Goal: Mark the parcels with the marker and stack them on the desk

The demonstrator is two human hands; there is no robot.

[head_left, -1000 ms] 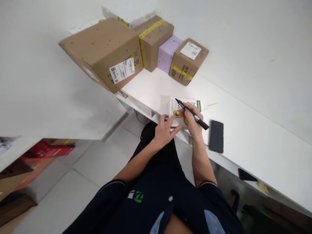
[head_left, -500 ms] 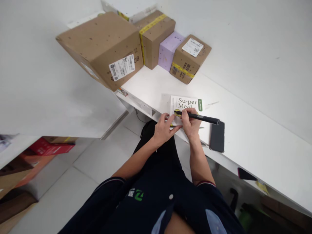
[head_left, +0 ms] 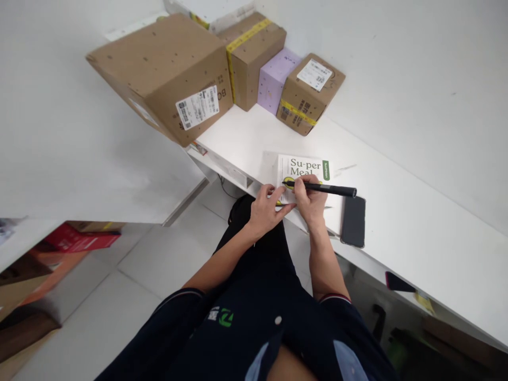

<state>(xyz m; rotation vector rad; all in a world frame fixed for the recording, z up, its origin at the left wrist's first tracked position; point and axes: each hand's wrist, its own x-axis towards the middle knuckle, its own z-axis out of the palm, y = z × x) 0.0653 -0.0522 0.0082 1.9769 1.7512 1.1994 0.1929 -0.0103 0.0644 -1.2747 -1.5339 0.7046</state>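
Note:
A white box printed "Su-per Meal" (head_left: 305, 163), with a green tab at its far right corner, lies on the white desk near its front edge. My left hand (head_left: 266, 212) is closed around the box's near left corner, its thumb along the near edge. In my right hand (head_left: 311, 201) is a black marker pen (head_left: 333, 189), gripped between thumb and fingers. The pen slants low over the box, its tip pointing left at the box's left part. Whether the tip touches the surface I cannot tell. My right hand hides the near right part of the box.
A dark phone (head_left: 353, 222) lies right of my right hand. Farther back stand a large carton (head_left: 166, 69), a taped carton (head_left: 254, 58), a lilac box (head_left: 273, 79) and a small carton (head_left: 307, 95). The desk (head_left: 420, 211) extends rightward; a white panel (head_left: 99, 169) is at left.
The marker pen has turned slightly, its back end now a little farther from me and its tip slightly farther left. My left hand keeps its hold on the box.

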